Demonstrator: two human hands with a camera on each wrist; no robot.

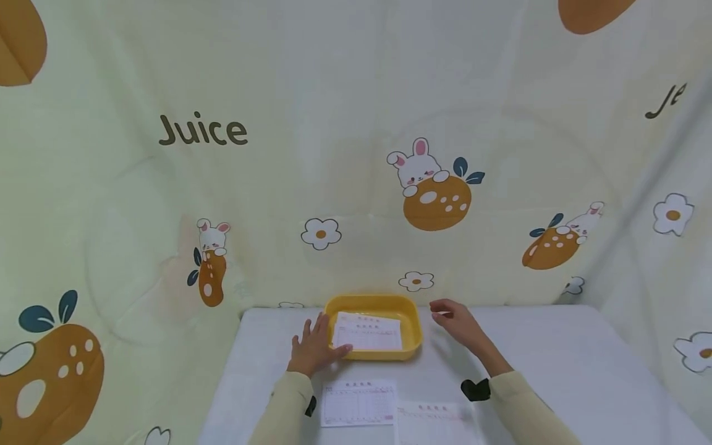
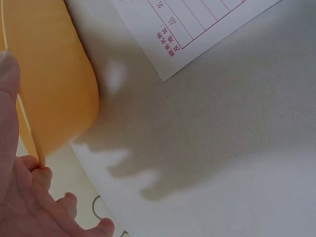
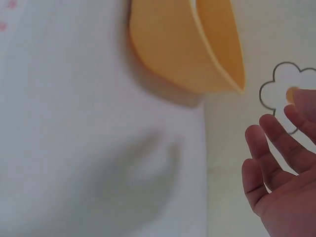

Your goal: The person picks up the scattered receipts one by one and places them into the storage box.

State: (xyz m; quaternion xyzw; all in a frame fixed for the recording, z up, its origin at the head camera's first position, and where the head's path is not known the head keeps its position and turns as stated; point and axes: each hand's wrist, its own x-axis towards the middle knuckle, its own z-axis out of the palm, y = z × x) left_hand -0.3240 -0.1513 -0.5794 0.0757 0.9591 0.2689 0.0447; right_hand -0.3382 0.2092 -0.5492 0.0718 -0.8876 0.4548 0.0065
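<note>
Patterned cloth [image 1: 334, 93] hangs behind a white counter [image 1: 256, 352]. At its far middle, the left hand [image 1: 313, 352], fingers spread, touches a yellow tray [image 1: 375, 355] containing printed slips [image 1: 367, 339]; the right hand [image 1: 460, 325], loosely bent, hovers just right of the tray. Two sheets [image 1: 358, 405] lie nearer.

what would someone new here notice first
Probably the yellow tray near the white table's far edge, printed slips lying in it. Behind it, cartoon rabbits and "Juice" lettering mark a pale backdrop. The left hand touches the tray; the right hand hovers apart, at its right.
</note>
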